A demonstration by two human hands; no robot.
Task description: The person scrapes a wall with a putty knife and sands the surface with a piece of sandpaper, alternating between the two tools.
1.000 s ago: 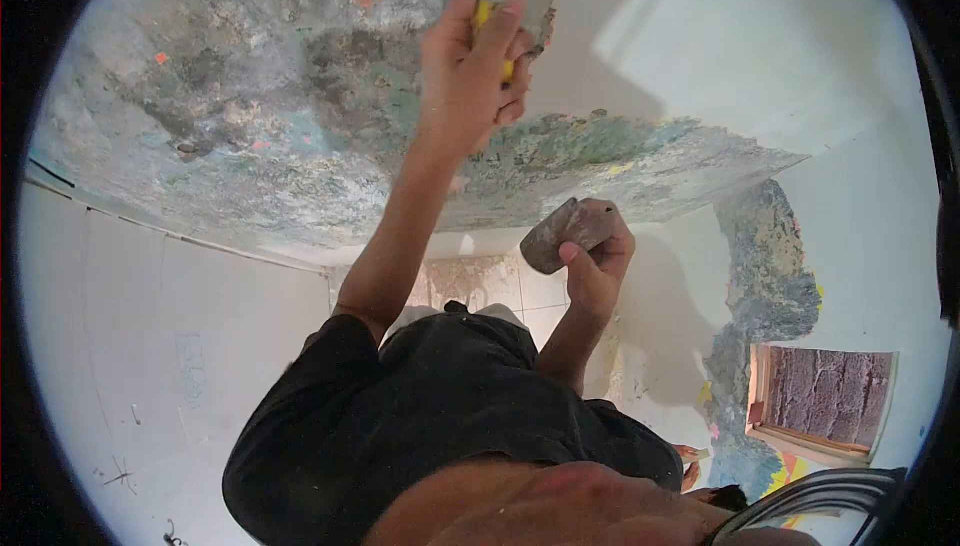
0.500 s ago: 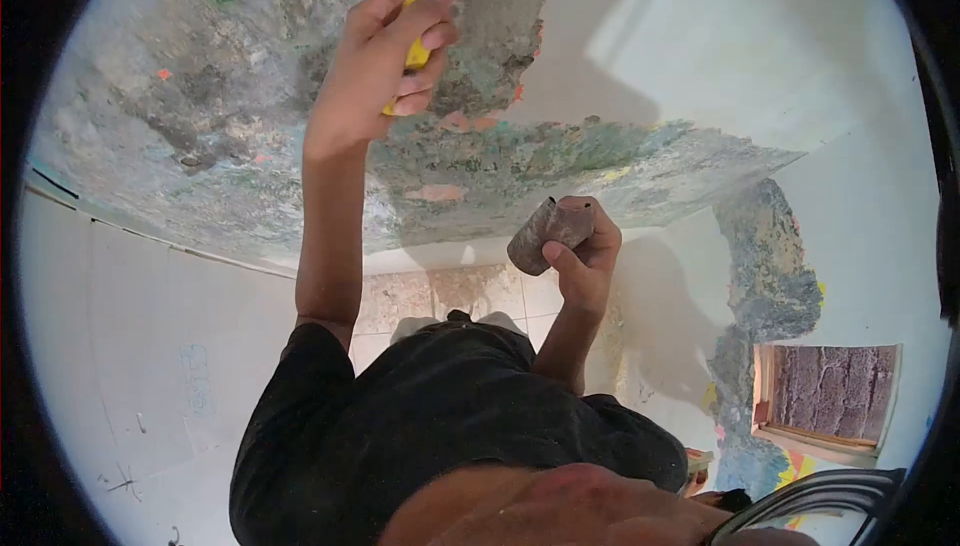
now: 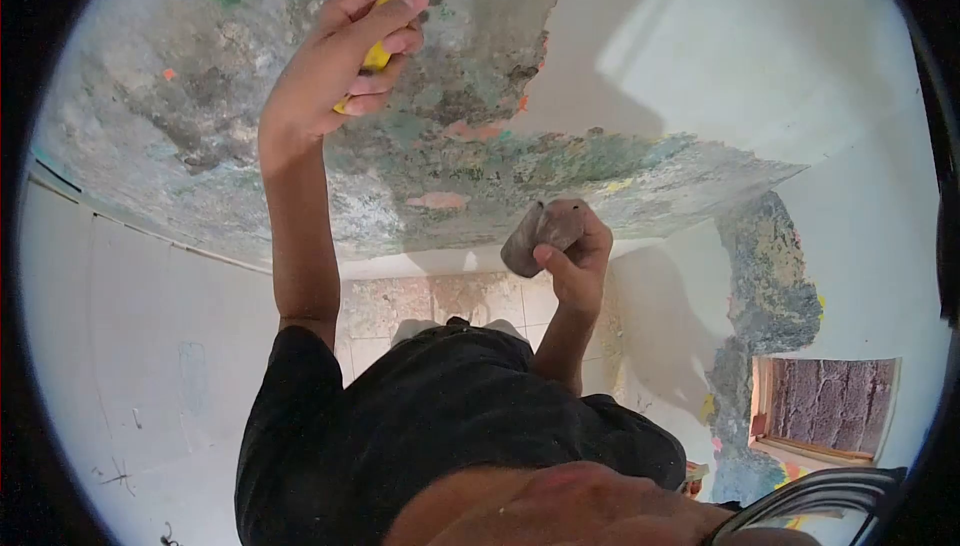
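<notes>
Wrapped round the yellow handle of a scraper, my left hand is raised at the upper left against the wall. The scraper's blade end reaches the top edge of the view, over bare grey plaster. My right hand is lower, right of the middle, and grips a curled, worn grey-brown piece, perhaps sandpaper. This piece is held away from the scraper, in front of the patchy wall.
Smooth white wall lies at the upper right. A small framed opening shows rough brick at the lower right, beside a stripped patch. Floor tiles appear beyond my black shirt. Cables hang at the lower right.
My left hand has moved left and slightly up with the scraper. My right hand has shifted slightly left, and the curled piece is turned a little.
</notes>
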